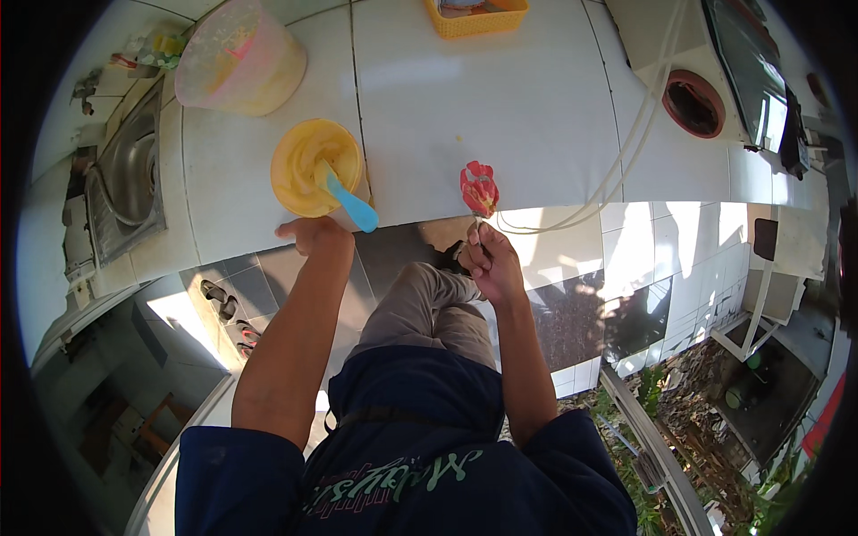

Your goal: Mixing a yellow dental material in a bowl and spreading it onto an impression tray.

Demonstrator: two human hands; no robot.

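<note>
My right hand [490,259] is closed in a pinch on the thin stem of a red, petal-shaped piece [480,188]. It has pale yellow streaks, looks like a tulip-shaped flower, and is held upright over the counter's near edge. To the left stands a yellow bowl [281,170] with a creamy yellow mixture inside. A spatula with a light blue handle [353,204] leans in the bowl, its handle over the near right rim. My left hand [317,236] is right at the bowl's near side, one digit pointing left; its other fingers are mostly hidden.
The white tiled counter [429,116] bears a pink translucent tub [241,67] at the far left and a yellow basket [478,22] at the back. A metal sink [130,174] lies left. A pale cable [639,134] hangs to the right, near a reddish-brown round opening [693,104].
</note>
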